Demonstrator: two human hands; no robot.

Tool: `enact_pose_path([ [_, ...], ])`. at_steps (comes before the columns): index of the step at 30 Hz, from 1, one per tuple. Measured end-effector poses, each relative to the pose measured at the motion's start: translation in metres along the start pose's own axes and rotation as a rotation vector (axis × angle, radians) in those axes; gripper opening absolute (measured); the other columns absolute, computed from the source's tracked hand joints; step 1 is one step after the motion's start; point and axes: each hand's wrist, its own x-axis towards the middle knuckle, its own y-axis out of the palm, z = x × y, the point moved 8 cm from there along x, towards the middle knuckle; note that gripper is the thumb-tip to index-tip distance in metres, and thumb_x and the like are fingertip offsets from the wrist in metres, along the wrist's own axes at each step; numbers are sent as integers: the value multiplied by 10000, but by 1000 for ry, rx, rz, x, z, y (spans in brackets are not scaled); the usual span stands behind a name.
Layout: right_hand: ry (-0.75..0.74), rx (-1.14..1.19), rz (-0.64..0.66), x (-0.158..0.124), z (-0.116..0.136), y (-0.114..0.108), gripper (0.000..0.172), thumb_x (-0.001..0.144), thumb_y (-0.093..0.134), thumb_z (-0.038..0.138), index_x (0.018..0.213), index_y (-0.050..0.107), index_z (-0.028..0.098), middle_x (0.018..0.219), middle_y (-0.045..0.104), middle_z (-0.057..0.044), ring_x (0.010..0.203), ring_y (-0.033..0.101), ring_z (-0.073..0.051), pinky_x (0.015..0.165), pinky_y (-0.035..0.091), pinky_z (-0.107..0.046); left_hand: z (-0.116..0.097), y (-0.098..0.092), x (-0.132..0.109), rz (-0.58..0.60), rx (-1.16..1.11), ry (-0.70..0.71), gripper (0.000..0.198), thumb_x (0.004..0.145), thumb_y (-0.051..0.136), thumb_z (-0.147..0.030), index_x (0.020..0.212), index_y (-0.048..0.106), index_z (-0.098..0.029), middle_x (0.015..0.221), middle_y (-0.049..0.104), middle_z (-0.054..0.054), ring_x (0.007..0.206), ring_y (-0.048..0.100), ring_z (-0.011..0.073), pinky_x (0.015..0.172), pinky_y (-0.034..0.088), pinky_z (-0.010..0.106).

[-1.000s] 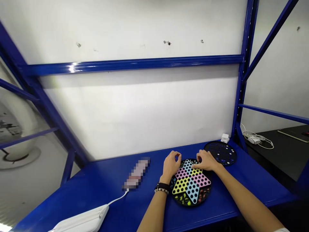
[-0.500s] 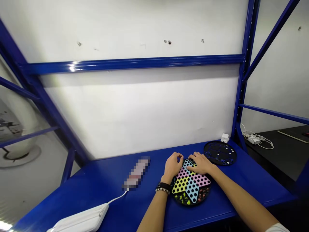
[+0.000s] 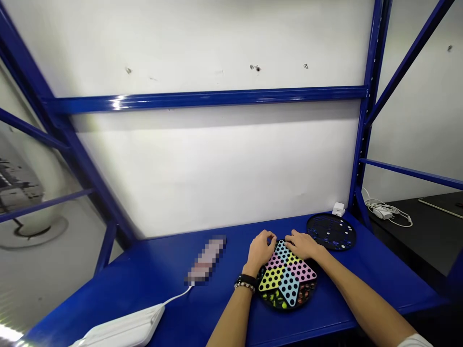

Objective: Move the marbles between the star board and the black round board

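Note:
A round black Chinese-checkers board (image 3: pixel 287 279) with a star of pink, yellow and light-blue perforated sections lies on the blue shelf (image 3: pixel 162 289). Coloured marbles sit in its rim pockets. My left hand (image 3: pixel 261 251) rests at the board's far left edge, fingers curled with the tips pinched together. My right hand (image 3: pixel 303 245) lies on the board's far side, fingers bent down onto it. What either hand holds is hidden.
A second black round tray (image 3: pixel 331 232) with blue and white marbles lies at the back right, a small white box (image 3: pixel 338 209) behind it. A white device with cable (image 3: pixel 123 330) lies front left. Blue rack posts (image 3: pixel 365 144) stand right; a black table (image 3: pixel 423 231) with a charger lies beyond.
My right hand has slid left from the board's far right edge toward its far point, close to my left hand. The view has shifted slightly.

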Motion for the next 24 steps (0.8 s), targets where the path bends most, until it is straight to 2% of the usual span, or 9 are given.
enact_pose_path([
  [5, 12, 0, 0, 5, -3, 3, 419, 994, 315, 433, 972, 687, 243, 999, 589, -68, 821, 594, -182, 726, 372, -282, -1, 0, 0, 10, 2, 0, 304, 934, 405, -387, 871, 656, -228, 890, 652, 39, 759, 588, 167, 663, 431, 277],
  [13, 21, 48, -56, 6, -5, -3, 483, 981, 330, 425, 729, 681, 208, 926, 616, -64, 787, 587, -177, 699, 362, -278, 2, 3, 0, 13, 0, 0, 299, 930, 423, -393, 870, 664, -227, 889, 655, 39, 773, 591, 172, 671, 433, 282],
  [24, 77, 37, -75, 7, -7, -3, 527, 963, 373, 492, 656, 671, 184, 926, 685, -87, 813, 621, -196, 744, 391, -285, 1, 3, 0, 25, -13, 3, 317, 930, 416, -403, 871, 668, -220, 885, 658, 46, 774, 600, 175, 684, 445, 288],
])
